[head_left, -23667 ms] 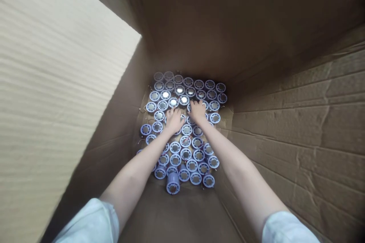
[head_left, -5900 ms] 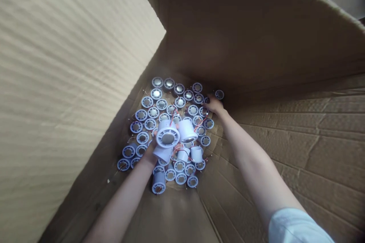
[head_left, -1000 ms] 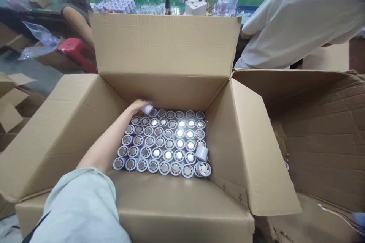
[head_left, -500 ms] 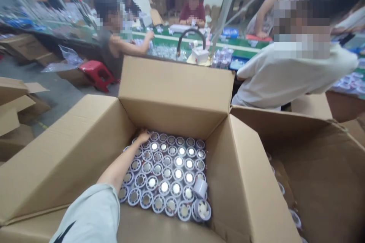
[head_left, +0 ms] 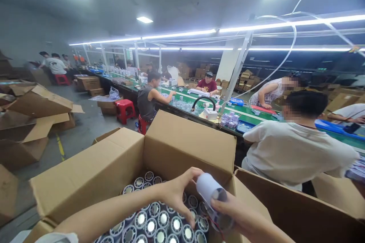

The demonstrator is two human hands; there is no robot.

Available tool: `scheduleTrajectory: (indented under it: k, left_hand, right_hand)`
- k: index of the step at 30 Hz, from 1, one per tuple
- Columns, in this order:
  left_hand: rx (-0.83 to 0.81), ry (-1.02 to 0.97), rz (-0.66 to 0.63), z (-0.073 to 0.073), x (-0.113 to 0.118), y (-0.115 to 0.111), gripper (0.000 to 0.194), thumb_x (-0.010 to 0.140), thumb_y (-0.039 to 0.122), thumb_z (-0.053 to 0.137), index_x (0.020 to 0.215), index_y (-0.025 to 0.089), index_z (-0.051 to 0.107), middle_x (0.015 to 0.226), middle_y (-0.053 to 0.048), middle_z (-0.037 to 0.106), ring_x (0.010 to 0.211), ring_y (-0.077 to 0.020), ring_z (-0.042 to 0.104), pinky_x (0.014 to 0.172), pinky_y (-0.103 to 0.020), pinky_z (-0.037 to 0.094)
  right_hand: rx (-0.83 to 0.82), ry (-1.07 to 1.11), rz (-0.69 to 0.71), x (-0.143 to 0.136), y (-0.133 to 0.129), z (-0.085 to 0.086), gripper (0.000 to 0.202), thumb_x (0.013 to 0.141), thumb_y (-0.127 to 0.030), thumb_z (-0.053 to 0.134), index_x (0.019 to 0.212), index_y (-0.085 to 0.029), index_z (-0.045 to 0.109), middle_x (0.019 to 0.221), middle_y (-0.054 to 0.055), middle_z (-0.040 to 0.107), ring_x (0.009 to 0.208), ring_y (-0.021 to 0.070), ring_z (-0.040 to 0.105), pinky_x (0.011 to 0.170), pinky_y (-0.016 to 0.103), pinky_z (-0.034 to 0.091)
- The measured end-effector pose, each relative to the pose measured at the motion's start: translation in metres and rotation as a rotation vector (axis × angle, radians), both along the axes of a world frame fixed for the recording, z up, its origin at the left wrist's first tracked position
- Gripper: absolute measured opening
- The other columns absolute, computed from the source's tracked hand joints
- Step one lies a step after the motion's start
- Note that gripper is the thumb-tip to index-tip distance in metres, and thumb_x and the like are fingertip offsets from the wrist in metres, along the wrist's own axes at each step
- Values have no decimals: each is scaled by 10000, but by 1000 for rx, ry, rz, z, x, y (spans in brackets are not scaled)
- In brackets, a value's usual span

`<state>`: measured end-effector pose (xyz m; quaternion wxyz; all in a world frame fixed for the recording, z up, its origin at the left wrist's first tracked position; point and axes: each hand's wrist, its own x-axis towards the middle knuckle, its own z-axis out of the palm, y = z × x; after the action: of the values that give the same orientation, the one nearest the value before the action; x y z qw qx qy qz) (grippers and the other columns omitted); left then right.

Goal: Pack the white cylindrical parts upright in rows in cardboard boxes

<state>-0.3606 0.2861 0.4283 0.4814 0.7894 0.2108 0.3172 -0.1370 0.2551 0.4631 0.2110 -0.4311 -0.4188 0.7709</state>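
My right hand [head_left: 235, 207] grips a white cylindrical plastic housing [head_left: 207, 185], tilted above the open cardboard box [head_left: 182, 142]. A second round part with a thin red wire shows under that hand, partly hidden by the fingers. My left hand [head_left: 179, 191] is open, thumb and fingers spread apart, its fingertips close by the housing's upper end; whether they touch it I cannot tell. Beneath both hands, rows of similar round parts [head_left: 151, 227] with spoked white rims and silver discs fill the box floor.
Another open box [head_left: 273, 197] adjoins on the right, near a person in a white shirt [head_left: 296, 155]. Beyond runs a green conveyor [head_left: 182, 93] with several people along it. A red stool [head_left: 125, 109] and cardboard boxes [head_left: 42, 102] stand to the left.
My left hand has come up from the far left corner of the parts and opened. My right hand has entered view holding the white housing. The head view has tilted upward.
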Motion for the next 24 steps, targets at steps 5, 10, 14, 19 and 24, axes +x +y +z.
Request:
scheduleTrajectory:
  k: [5,10,14,19,24]
  left_hand:
    - [197,57,305,-10,-18,7,1077,466,464,860,1362,221,314,1324,-153,393,1135,-266,482,968,-410,411]
    - [355,464,63,-31,-35,18,673,588,408,796,1185,223,548,1112,-92,604,1037,-254,551,896,-362,442]
    - [87,617,205,-63,-63,42,543,598,391,764,1081,204,601,976,-40,664,871,-198,612,755,-272,468]
    - [-326,838,798,-120,-134,88,512,758,403,600,1150,77,549,1051,-130,666,892,-212,640,664,-242,474]
    - [-304,1237,982,-160,-176,93,675,592,442,750,1124,62,583,1140,-206,634,1018,-282,628,732,-260,491]
  right_hand:
    - [-106,-71,37,-47,22,-38,667,689,-574,712,1198,-211,480,793,11,588,633,137,560,569,289,494]
    - [-309,-173,105,-73,28,-89,413,779,-503,652,1024,-191,537,736,6,580,617,137,552,559,304,500]
    - [-506,-55,-21,-76,26,-114,345,836,-529,558,860,-186,538,678,4,587,580,140,565,526,280,497]
    - [-538,-10,-301,-59,18,-120,151,842,-313,595,861,-183,521,634,-17,598,533,128,585,520,243,498]
    - [-577,94,-360,-43,15,-109,178,803,-292,603,897,-158,534,754,79,656,667,203,660,526,252,516]
